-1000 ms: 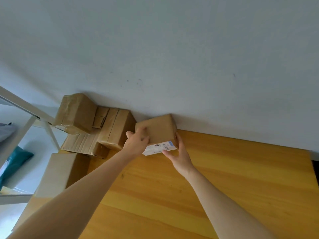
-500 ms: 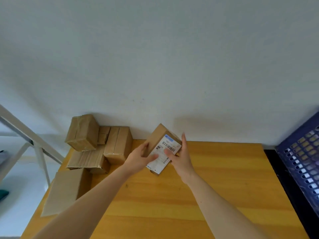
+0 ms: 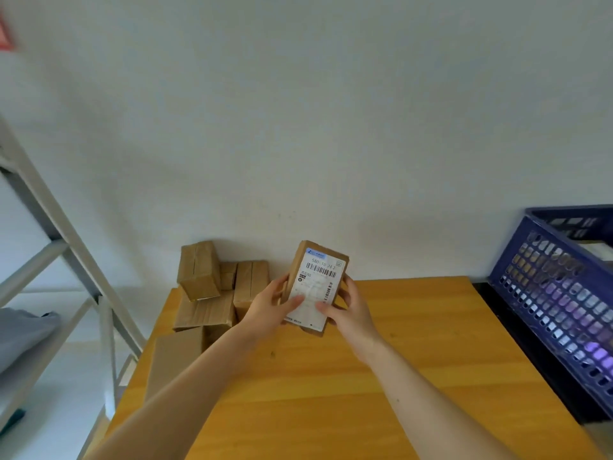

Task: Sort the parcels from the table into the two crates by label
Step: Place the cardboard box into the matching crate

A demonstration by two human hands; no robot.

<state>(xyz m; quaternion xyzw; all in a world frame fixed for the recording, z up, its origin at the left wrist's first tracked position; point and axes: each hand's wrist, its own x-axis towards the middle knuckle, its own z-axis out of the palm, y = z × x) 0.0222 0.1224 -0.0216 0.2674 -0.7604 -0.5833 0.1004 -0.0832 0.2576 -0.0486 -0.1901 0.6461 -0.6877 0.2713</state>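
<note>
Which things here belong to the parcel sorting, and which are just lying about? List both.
Job: labelled parcel, gripped by left hand and right hand; piled parcels; blue crate; table.
Lying about: metal rack; grey cloth on it.

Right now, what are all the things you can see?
Held parcel: one, brown with a white label, held up over the table's far side.
Other parcels: at least five, brown, piled on the table's far left corner.
Table: one, yellow wood, under the hands.
Crate: one, dark blue, right of the table.
Shelf: one, pale grey, left of the table.
Cloth: one, grey, on the shelf.
Wall: one, white, behind the table.
Left hand: holds the parcel's left side.
Right hand: holds its right side.
</note>
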